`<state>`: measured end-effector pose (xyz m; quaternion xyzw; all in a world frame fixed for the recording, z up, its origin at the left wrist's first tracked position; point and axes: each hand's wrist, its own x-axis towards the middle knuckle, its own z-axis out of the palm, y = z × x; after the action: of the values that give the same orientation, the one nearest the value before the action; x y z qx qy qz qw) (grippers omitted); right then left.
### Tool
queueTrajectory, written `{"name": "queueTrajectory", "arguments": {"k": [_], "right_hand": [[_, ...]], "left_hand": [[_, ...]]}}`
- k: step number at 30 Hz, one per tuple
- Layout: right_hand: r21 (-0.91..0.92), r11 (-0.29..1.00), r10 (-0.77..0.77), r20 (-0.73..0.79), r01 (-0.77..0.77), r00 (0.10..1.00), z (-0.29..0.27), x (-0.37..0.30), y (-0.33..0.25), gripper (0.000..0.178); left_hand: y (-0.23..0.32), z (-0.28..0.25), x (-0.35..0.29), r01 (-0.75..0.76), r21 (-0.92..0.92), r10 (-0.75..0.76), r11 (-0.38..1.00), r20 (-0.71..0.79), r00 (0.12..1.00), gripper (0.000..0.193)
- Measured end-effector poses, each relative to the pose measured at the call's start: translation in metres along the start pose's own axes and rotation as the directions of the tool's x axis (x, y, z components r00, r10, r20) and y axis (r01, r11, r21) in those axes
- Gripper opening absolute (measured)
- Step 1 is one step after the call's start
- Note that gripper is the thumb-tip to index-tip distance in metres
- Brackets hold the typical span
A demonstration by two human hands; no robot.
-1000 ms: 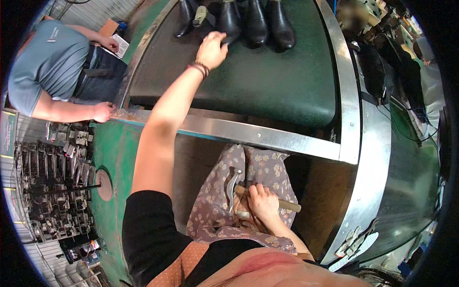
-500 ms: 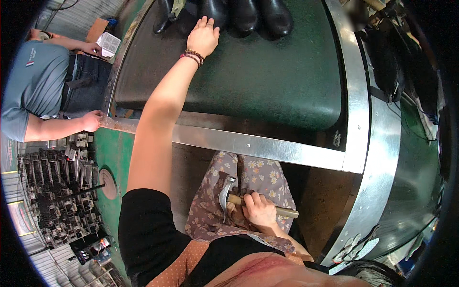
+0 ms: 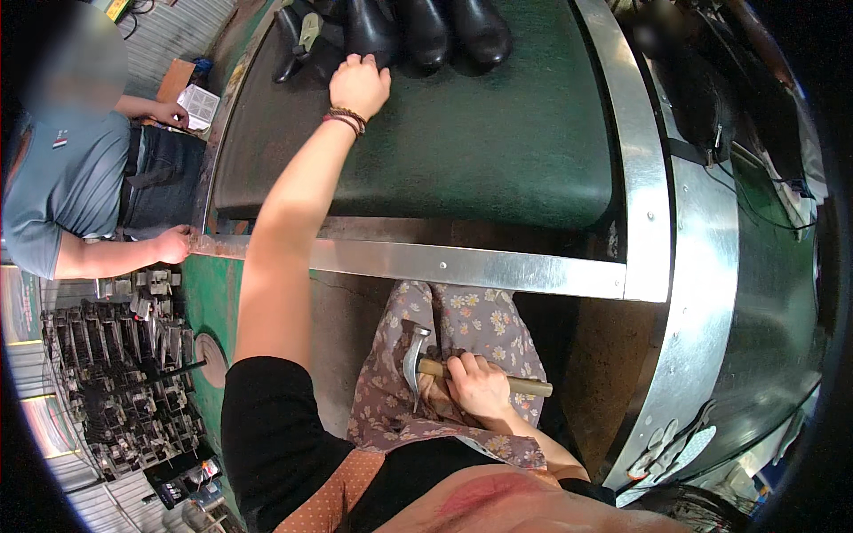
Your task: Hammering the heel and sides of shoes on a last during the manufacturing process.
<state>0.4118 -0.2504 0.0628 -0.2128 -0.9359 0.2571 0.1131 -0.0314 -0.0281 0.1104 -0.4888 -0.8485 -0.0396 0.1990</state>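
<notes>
My left hand (image 3: 360,89) reaches forward over the dark green conveyor belt (image 3: 462,151). Its fingertips meet the rounded toe of a shiny black boot (image 3: 371,31); the fingers are partly stretched, and I see no grip on the boot. More black boots (image 3: 482,34) stand in a row beside it, their upper parts cut off by the frame's top edge. A pale green strap-like piece (image 3: 309,31) lies among the boots on the left. In my lap, my right hand (image 3: 478,384) is closed round the wooden handle of a claw hammer (image 3: 411,364), its metal head pointing left.
A metal rail (image 3: 444,266) crosses in front of me, joining a broad metal side frame (image 3: 697,258). On the left, a co-worker in a blue shirt (image 3: 75,186) rests a hand on the rail's end. Gloves (image 3: 671,449) lie at lower right; a rack (image 3: 124,382) stands at left.
The view has shifted slightly, so the belt and boots sit a little further left. My left hand stays by the boot toes, its fingers looking more bent. The hammer remains in my right hand.
</notes>
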Motion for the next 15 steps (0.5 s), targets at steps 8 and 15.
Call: {"name": "queueTrajectory", "arguments": {"k": [8,15], "right_hand": [[-0.045,0.999,-0.007,0.005,0.007,1.0,0.002,0.0,-0.001,0.01],[-0.02,1.0,0.002,0.004,-0.002,1.0,0.0,0.001,-0.002,0.01]], "left_hand": [[-0.016,-0.008,0.058,-0.034,-0.07,0.035,0.997,0.011,0.999,0.041],[-0.008,-0.023,0.029,-0.057,-0.037,0.064,0.998,0.226,0.972,0.038]]}}
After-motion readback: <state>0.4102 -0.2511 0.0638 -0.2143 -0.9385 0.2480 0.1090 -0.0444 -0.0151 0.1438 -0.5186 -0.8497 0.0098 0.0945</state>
